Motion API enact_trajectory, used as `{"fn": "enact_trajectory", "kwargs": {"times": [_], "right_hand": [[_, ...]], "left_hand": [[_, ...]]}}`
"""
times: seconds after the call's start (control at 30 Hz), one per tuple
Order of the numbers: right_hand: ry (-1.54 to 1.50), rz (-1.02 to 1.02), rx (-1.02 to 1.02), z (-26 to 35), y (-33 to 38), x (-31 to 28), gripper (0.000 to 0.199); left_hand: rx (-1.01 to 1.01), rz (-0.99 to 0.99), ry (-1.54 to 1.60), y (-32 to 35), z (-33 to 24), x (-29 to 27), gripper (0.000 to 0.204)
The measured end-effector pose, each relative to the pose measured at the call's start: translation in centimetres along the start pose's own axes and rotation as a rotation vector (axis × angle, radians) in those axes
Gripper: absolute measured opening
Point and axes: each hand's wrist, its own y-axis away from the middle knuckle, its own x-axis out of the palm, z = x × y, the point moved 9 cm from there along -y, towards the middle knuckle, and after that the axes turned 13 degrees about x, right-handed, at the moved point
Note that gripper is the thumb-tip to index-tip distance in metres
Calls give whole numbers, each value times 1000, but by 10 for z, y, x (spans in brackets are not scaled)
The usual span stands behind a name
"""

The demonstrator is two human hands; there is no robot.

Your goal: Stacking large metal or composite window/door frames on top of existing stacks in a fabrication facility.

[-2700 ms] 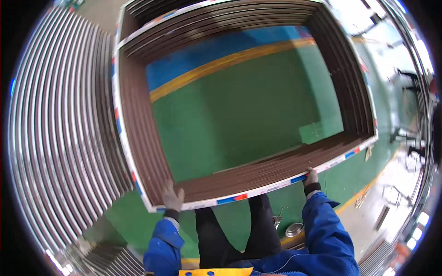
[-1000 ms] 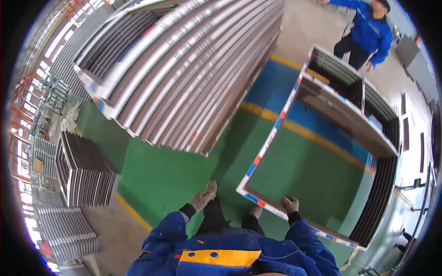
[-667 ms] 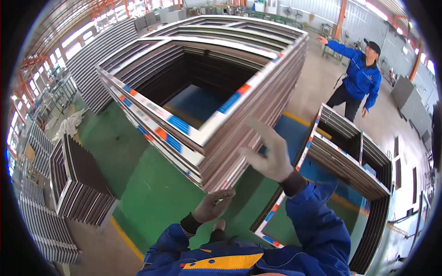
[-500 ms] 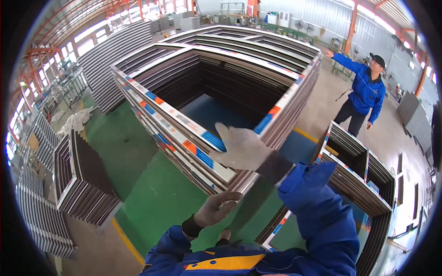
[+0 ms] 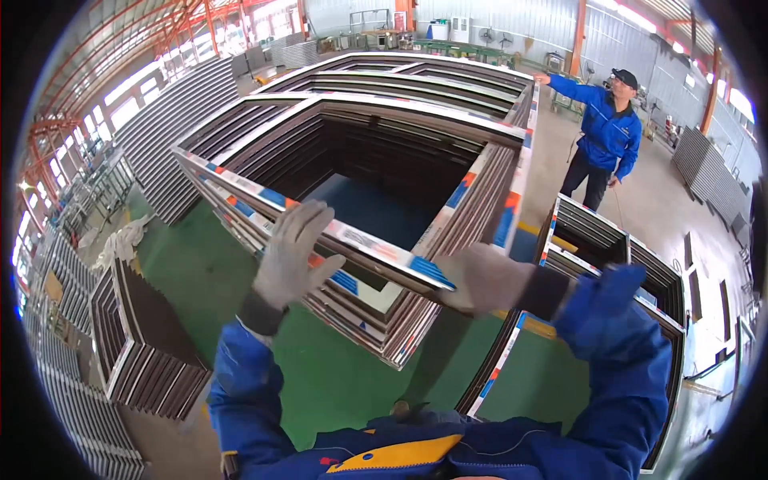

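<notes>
A big stack of brown rectangular frames (image 5: pixel 480 192) with white edges and red and blue tape marks leans in front of me. My left hand (image 5: pixel 292 256), in a grey glove, lies on the near rail of the front frame with its fingers spread. My right hand (image 5: pixel 484 276), also gloved, is closed around the near right corner of that same frame. Both of my sleeves are blue.
A person in blue work clothes (image 5: pixel 604 128) stands at the back right with one hand on the stack's far corner. A second frame stack (image 5: pixel 616 240) stands to the right and a smaller one (image 5: pixel 144 344) at the lower left. The floor (image 5: pixel 232 288) is green.
My left hand has come up from below onto the near rail. My right hand has slid along that rail to its right corner. The stack now fills more of the view.
</notes>
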Motion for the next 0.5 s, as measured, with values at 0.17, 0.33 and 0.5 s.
{"fn": "enact_trajectory", "kwargs": {"times": [0.17, 0.33, 0.5], "right_hand": [[139, 102, 153, -63, 131, -22, 34], [85, -209, 190, -169, 301, -48, 46], [373, -1230, 768, -228, 514, -56, 79]], "left_hand": [[69, 354, 29, 20, 83, 61, 60], [153, 412, 81, -61, -18, 113, 52], [247, 366, 134, -141, -162, 159, 67]]}}
